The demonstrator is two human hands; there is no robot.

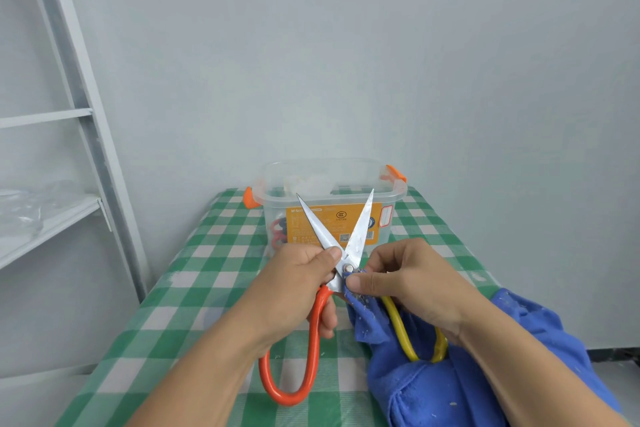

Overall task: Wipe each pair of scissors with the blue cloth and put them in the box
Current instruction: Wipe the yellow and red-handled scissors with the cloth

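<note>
"CCC" mark (341, 214) on the box (273, 208)

Looks like a plain storeroom or utility room to me. Bare pale walls (381, 45), a white metal shelving rack (86, 121) on the left with some clear plastic wrap (31, 204) on one shelf, and a small bench (194, 288) covered in green-and-white check.

Open scissors (348, 267) raised before clear box (337, 215), blue cloth (433, 392) at pivot.

The left hand (294, 282) and right hand (412, 276) were bare. Both forearms (207, 367) were bare too. Fingernails (354, 284) were trimmed short.
</note>
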